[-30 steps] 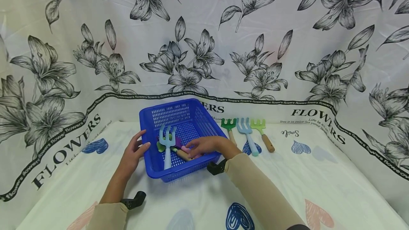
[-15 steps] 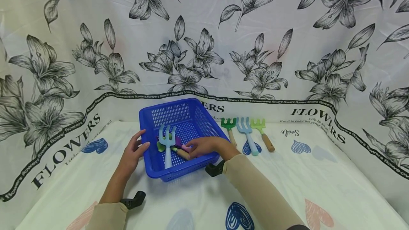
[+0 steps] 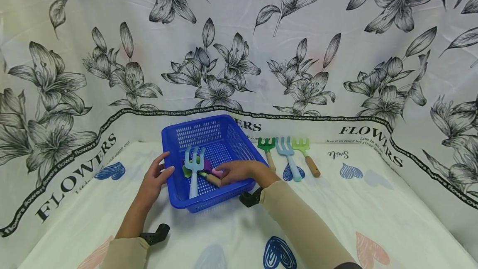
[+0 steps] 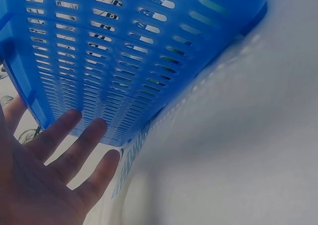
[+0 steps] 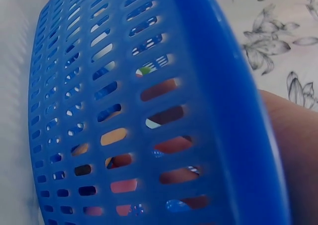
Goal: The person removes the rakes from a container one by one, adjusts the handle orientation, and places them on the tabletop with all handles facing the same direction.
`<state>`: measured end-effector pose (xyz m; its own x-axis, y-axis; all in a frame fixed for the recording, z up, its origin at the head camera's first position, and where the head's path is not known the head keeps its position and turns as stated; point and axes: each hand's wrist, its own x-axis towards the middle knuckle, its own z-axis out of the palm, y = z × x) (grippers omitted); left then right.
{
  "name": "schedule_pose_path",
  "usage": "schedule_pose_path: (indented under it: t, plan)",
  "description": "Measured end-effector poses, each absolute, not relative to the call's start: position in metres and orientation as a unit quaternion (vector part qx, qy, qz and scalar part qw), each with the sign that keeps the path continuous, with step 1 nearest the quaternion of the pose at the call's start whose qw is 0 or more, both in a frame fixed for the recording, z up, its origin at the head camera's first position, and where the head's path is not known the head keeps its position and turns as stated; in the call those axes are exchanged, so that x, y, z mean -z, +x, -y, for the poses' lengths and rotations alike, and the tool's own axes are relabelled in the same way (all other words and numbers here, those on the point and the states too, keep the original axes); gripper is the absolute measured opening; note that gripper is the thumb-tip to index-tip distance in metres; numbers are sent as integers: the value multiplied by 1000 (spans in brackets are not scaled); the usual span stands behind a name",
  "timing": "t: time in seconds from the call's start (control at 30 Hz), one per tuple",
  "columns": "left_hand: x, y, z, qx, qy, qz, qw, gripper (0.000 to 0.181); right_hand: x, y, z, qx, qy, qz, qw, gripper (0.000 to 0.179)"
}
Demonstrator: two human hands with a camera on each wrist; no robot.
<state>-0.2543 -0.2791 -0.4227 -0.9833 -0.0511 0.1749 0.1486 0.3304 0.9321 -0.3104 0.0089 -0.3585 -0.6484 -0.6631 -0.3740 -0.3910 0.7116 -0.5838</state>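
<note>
A blue plastic basket (image 3: 209,202) stands tilted to the view at mid-table. My left hand (image 3: 154,181) is at its left side, fingers (image 4: 89,140) fairly straight and spread along the slotted outer wall (image 4: 107,71). Over the front right rim, my right hand (image 3: 237,171) reaches inside and its curled fingers pinch a pink-handled tool (image 3: 216,172); the grip is partly hidden. A light blue hand fork (image 3: 194,173) leans at the basket's left. Below it lie a wooden-handled green tool (image 3: 210,179) and something purple (image 3: 207,164).
Right of the basket lie a dark green rake (image 3: 267,145), a light blue hand fork (image 3: 287,152) and a light green rake (image 3: 307,152) in a row. A flower-printed curtain (image 3: 220,61) stands behind the white cloth (image 3: 354,219).
The light blue fork in the basket has shifted slightly, its handle end moving left. My right hand has barely moved; my left hand stays at the basket's side.
</note>
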Motion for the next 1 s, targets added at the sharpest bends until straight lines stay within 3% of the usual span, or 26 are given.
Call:
schedule_pose_path:
  t: [0.33,0.57,1.0]
  plan:
    - [422,-255,279,577,-36,811,86,69,361,-312,-14,304,-314,-874,210,64]
    - [421,-254,280,579,-35,810,85,68,361,-313,-16,326,-319,-879,139,55]
    - [422,-254,280,586,-37,806,83,69,360,-310,-19,409,-251,-875,62,52]
